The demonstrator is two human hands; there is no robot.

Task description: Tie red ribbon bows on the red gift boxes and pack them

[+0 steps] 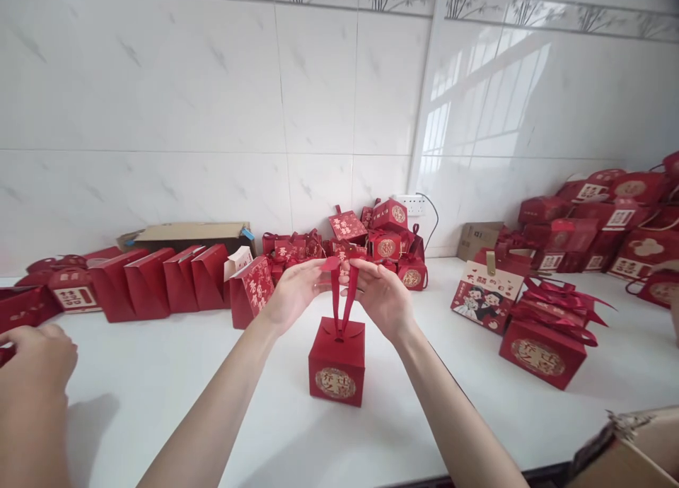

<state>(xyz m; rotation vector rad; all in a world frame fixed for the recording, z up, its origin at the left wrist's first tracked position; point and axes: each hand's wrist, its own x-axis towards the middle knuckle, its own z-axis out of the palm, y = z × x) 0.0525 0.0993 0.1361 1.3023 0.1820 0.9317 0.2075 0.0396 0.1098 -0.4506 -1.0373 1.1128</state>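
Observation:
A small red gift box with a gold round emblem stands on the white table in front of me. Two red ribbon ends rise from its top. My left hand and my right hand are both closed in a pinch on the ribbon ends, just above the box, close together.
Another person's hand rests at the left edge. Folded red bags line the back left beside a cardboard box. A heap of small red boxes sits at the wall. More red boxes crowd the right side.

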